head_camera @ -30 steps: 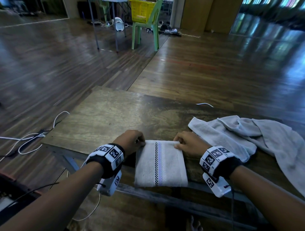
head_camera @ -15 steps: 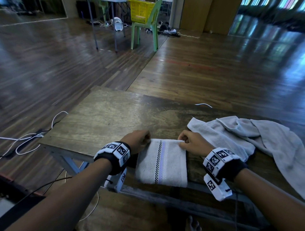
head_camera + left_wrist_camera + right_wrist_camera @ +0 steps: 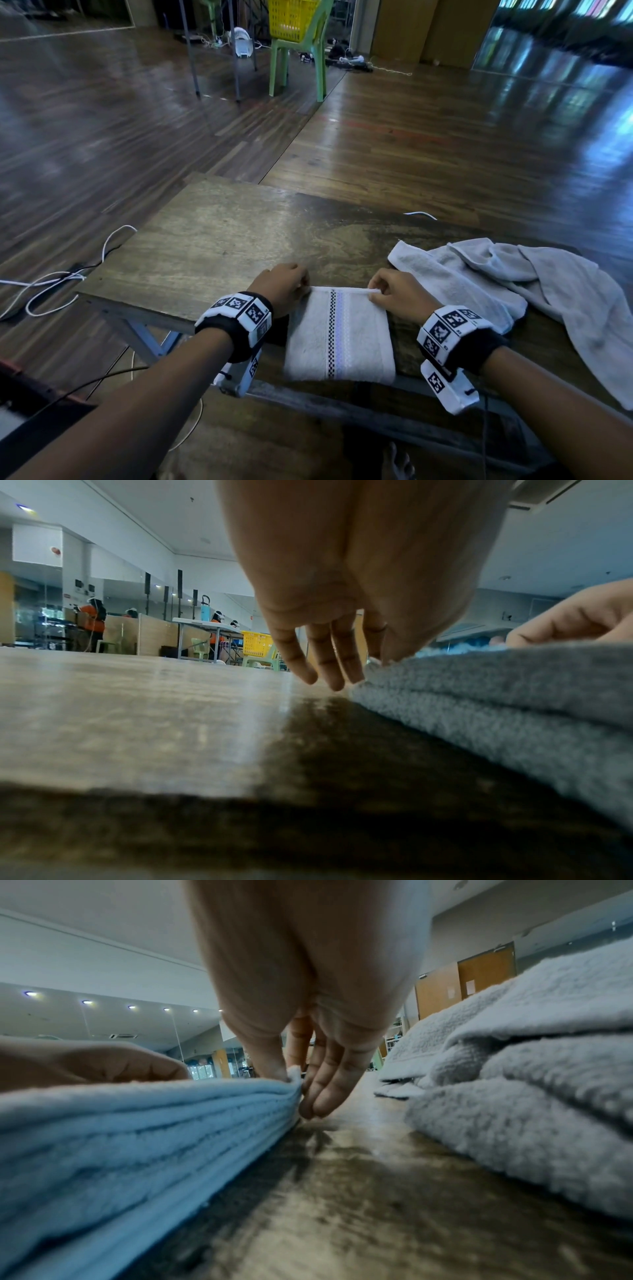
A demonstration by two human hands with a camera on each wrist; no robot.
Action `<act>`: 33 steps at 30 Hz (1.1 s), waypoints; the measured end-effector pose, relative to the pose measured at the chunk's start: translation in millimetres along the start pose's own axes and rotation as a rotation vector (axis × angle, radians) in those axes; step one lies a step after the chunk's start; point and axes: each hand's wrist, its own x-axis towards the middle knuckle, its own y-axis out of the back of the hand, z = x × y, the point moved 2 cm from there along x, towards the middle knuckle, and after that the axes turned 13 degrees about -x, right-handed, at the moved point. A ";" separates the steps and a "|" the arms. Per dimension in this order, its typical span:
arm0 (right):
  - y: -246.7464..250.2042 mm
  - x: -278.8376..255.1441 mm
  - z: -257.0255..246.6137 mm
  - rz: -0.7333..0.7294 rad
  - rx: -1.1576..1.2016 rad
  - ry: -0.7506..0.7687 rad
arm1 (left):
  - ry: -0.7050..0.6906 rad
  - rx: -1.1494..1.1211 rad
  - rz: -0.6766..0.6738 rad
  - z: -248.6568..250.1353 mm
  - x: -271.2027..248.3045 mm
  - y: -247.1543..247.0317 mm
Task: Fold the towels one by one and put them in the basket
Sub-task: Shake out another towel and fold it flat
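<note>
A folded white towel (image 3: 337, 337) with a checkered and lilac stripe lies at the near edge of the wooden table (image 3: 219, 236). My left hand (image 3: 284, 284) pinches its far left corner, thumb on top of the towel's layers (image 3: 479, 696). My right hand (image 3: 394, 294) pinches the far right corner (image 3: 293, 1079) between thumb and fingers, above the stacked layers (image 3: 137, 1123). A yellow basket (image 3: 291, 17) sits on a green chair (image 3: 301, 65) far across the room.
A loose pile of grey towels (image 3: 513, 291) lies on the table just right of my right hand, also close beside it in the right wrist view (image 3: 514, 1083). White and black cables (image 3: 51, 284) trail on the floor at left. Metal table legs (image 3: 191, 51) stand beside the chair.
Both hands have shifted slightly forward along the towel to its far corners, and the far edge is now pinched up a little. The towel stays in place.
</note>
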 end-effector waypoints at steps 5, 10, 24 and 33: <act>0.7 3.7 2.3 0.063 -0.075 0.065 | 0.008 -0.019 0.032 -1.0 3.8 4.2; -2.4 4.5 -2.3 0.108 -0.197 0.212 | -0.017 -0.027 0.040 -3.8 2.5 8.3; -3.4 7.0 -14.6 0.152 -0.288 0.158 | 0.084 0.059 0.086 2.9 0.0 6.8; -19.2 -28.9 -31.6 0.116 -0.608 0.054 | 0.090 0.083 0.000 43.4 -32.0 -38.2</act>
